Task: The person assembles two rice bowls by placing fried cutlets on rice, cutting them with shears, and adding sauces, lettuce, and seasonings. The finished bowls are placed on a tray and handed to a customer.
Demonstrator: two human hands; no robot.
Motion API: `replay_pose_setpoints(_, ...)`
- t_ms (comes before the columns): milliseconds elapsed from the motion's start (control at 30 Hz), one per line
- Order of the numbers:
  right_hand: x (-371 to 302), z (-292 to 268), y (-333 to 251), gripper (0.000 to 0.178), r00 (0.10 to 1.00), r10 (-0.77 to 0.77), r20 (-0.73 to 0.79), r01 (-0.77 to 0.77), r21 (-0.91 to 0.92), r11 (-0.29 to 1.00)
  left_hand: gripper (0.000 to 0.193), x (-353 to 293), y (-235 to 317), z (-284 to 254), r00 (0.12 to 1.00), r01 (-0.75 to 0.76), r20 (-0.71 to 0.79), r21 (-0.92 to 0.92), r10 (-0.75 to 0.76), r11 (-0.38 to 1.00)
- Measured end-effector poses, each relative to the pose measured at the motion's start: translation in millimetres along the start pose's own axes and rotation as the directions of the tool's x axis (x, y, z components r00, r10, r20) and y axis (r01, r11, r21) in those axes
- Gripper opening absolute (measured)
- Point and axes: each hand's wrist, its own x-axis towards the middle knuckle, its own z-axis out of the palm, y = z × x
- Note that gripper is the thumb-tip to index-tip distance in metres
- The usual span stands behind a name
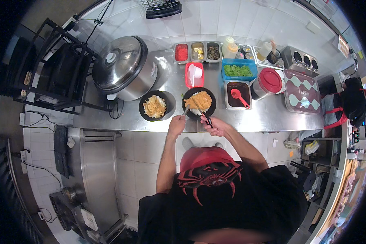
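Observation:
My right hand (217, 126) is closed around the black handle of what look like scissors (208, 120), whose blade reaches onto a fried cutlet (201, 101). My left hand (177, 125) grips a slim metal utensil (186, 110) that touches the cutlet's left edge; whether it is a fork or tongs is too small to tell. The golden cutlet lies over white rice in a black bowl (212, 106) close to the counter's front edge. To its left stands a second black bowl (142, 110), filled with rice and a brownish topping (155, 106).
A large steel cooker (126, 69) stands left on the steel counter (166, 61). Behind the bowls are a red container (187, 77) with a white scoop and several topping pans. Rightward sit a blue lettuce bin (225, 74), a sauce pan with red ladle (240, 97), a red-lidded jug (268, 81) and a lidded box (301, 91).

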Motion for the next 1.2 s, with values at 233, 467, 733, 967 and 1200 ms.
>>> replay_pose_setpoints(233,-1,14,-10,0.042,0.999,-0.009,0.042,0.001,0.189,0.982,0.039,4,-4,-12,0.999,-0.017,0.037,0.002,0.017,1.000)
replay_pose_setpoints(467,9,8,-14,0.037,0.992,-0.120,-0.038,0.118,-0.055,0.991,0.041,8,-10,-16,0.998,-0.054,0.021,0.011,0.054,0.998)
replay_pose_setpoints(733,-33,15,16,0.064,0.999,-0.008,0.040,0.008,0.009,1.000,0.041,10,-10,-14,0.999,0.001,0.038,-0.021,0.000,1.000)
replay_pose_setpoints(967,-36,26,18,0.066,0.995,0.008,0.095,-0.010,0.026,1.000,0.038,8,-4,-12,0.999,0.008,0.041,-0.058,-0.006,0.998)
replay_pose_setpoints(1200,9,22,-10,0.060,0.989,-0.013,0.147,-0.008,0.143,0.990,0.039,13,-6,-11,0.995,0.046,0.092,-0.094,-0.038,0.994)
